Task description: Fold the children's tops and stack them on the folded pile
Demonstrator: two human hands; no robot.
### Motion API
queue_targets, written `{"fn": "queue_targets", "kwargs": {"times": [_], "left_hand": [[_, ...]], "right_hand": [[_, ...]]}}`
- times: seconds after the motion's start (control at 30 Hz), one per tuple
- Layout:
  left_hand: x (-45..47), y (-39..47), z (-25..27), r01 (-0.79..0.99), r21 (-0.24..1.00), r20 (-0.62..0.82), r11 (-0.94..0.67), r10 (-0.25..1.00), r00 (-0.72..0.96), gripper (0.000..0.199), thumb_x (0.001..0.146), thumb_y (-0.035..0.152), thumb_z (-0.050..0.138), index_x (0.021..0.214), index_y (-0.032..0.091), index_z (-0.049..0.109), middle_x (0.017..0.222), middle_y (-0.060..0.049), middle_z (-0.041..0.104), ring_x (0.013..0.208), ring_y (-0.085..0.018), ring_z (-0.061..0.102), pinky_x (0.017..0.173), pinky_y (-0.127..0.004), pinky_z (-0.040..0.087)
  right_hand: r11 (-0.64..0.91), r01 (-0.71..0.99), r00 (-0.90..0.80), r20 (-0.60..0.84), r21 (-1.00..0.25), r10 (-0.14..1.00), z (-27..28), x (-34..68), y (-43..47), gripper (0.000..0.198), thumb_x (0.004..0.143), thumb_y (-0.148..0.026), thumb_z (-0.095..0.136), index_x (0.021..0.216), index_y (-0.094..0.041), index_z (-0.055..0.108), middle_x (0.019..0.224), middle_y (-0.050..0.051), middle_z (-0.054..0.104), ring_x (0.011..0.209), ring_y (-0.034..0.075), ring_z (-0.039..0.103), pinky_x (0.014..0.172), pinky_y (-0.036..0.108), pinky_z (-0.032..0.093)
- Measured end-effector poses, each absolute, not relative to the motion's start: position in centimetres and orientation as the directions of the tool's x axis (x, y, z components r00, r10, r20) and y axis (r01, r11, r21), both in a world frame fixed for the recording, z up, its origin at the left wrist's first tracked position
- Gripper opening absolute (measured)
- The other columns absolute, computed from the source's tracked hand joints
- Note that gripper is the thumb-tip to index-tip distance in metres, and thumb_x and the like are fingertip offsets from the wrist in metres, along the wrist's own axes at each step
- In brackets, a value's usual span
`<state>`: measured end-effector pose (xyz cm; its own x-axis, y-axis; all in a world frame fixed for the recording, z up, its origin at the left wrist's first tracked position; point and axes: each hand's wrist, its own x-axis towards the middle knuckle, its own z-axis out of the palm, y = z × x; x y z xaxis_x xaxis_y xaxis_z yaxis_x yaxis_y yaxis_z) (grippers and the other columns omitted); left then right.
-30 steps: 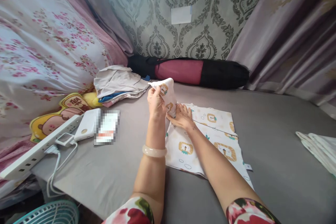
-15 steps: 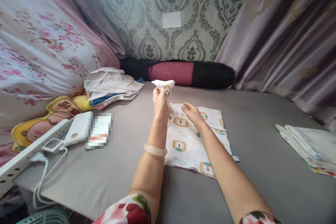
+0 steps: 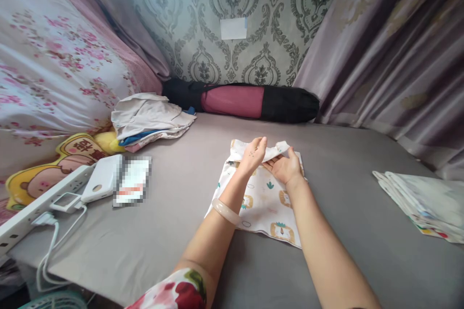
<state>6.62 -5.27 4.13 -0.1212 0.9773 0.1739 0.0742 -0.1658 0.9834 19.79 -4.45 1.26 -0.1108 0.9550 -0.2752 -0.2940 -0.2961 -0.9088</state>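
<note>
White cloth, tan lion-face print (image 3: 261,208): laid on grey fabric bedsheet (image 3: 181,212), far edge raised. Bare left hand (image 3: 253,153): there, finger grip unclear. Right hand (image 3: 288,169): fingers loosely spread beneath, apparently supporting it.

Soft light, perhaps from upper left, tinted the wall (image 3: 195,14) bluish; the right curtain (image 3: 366,53) lay dim, edges stretched.
</note>
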Motion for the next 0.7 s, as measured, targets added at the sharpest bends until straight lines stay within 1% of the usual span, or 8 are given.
{"fn": "queue_targets", "kwargs": {"times": [0.07,0.13,0.2,0.27,0.33,0.47,0.57,0.7], "left_hand": [[6.0,-4.8,3.5,0.132,0.984,0.143,-0.124,0.978,-0.152,0.018,0.088,0.032,0.058,0.096,0.021,0.069,0.108,-0.011,0.071,0.109,-0.028,0.063,0.099,-0.041,0.045],[5.1,-4.3,2.8,0.231,0.969,0.130,-0.086,0.974,-0.183,0.020,0.088,0.025,0.054,0.102,0.021,0.068,0.113,-0.011,0.070,0.112,-0.028,0.061,0.100,-0.041,0.045],[4.4,-4.0,2.0,0.375,0.925,0.144,-0.067,0.973,-0.181,0.027,0.089,0.019,0.049,0.109,0.019,0.066,0.119,-0.014,0.067,0.117,-0.028,0.059,0.101,-0.041,0.044],[4.1,-3.8,1.2,0.519,0.851,0.175,-0.081,0.975,-0.134,0.034,0.089,0.016,0.044,0.117,0.017,0.063,0.123,-0.015,0.065,0.121,-0.027,0.057,0.103,-0.042,0.043],[4.3,-3.9,0.3,0.643,0.755,0.215,-0.129,0.975,-0.057,0.038,0.090,0.016,0.041,0.124,0.016,0.059,0.127,-0.017,0.062,0.124,-0.027,0.055,0.106,-0.042,0.041],[5.3,-4.5,-1.3,0.815,0.558,0.207,-0.157,0.977,0.046,0.046,0.095,0.025,0.036,0.136,0.009,0.048,0.144,-0.021,0.048,0.139,-0.030,0.039,0.114,-0.048,0.028],[5.3,-5.0,-2.0,0.874,0.474,0.142,-0.108,0.989,0.046,0.056,0.097,0.033,0.032,0.143,0.001,0.038,0.153,-0.024,0.035,0.145,-0.032,0.027,0.118,-0.047,0.021],[4.3,-5.2,-2.4,0.908,0.411,0.143,-0.077,0.989,0.019,0.060,0.097,0.037,0.031,0.145,0.001,0.036,0.154,-0.023,0.031,0.146,-0.032,0.024,0.120,-0.046,0.017]], "right_hand": [[-0.289,-0.287,-0.117,-0.266,-0.913,0.957,1.1,19.9,-4.5,0.086,0.085,-0.074,-0.004,0.124,-0.019,0.050,0.131,0.018,0.059,0.115,0.028,0.061,0.090,0.048,0.051],[-0.288,-0.366,-0.116,-0.264,-0.885,0.958,1.0,20.0,-4.4,0.088,0.084,-0.079,0.002,0.120,-0.017,0.053,0.128,0.020,0.060,0.115,0.030,0.060,0.090,0.049,0.051],[-0.291,-0.478,-0.105,-0.275,-0.829,0.956,0.8,20.1,-4.3,0.083,0.083,-0.081,0.012,0.114,-0.017,0.056,0.122,0.020,0.063,0.115,0.031,0.060,0.090,0.051,0.051],[-0.291,-0.579,-0.065,-0.313,-0.761,0.947,0.7,20.2,-4.1,0.071,0.085,-0.078,0.026,0.106,-0.019,0.059,0.112,0.017,0.067,0.111,0.030,0.062,0.090,0.049,0.052],[-0.282,-0.654,0.007,-0.379,-0.702,0.925,0.7,20.3,-3.8,0.053,0.088,-0.068,0.040,0.099,-0.020,0.060,0.102,0.012,0.070,0.103,0.026,0.066,0.088,0.045,0.054],[-0.246,-0.668,0.194,-0.483,-0.702,0.854,1.0,20.6,-3.2,0.009,0.088,-0.026,0.057,0.092,-0.020,0.062,0.081,0.002,0.071,0.077,0.016,0.069,0.075,0.032,0.059],[-0.235,-0.599,0.293,-0.483,-0.765,0.825,1.2,20.8,-3.1,0.013,0.081,-0.006,0.058,0.087,-0.017,0.062,0.070,0.000,0.070,0.065,0.013,0.068,0.062,0.027,0.060],[-0.248,-0.498,0.334,-0.448,-0.831,0.830,1.1,21.4,-3.5,0.018,0.076,0.002,0.061,0.082,-0.015,0.061,0.061,-0.001,0.067,0.054,0.013,0.066,0.051,0.026,0.060]]}}
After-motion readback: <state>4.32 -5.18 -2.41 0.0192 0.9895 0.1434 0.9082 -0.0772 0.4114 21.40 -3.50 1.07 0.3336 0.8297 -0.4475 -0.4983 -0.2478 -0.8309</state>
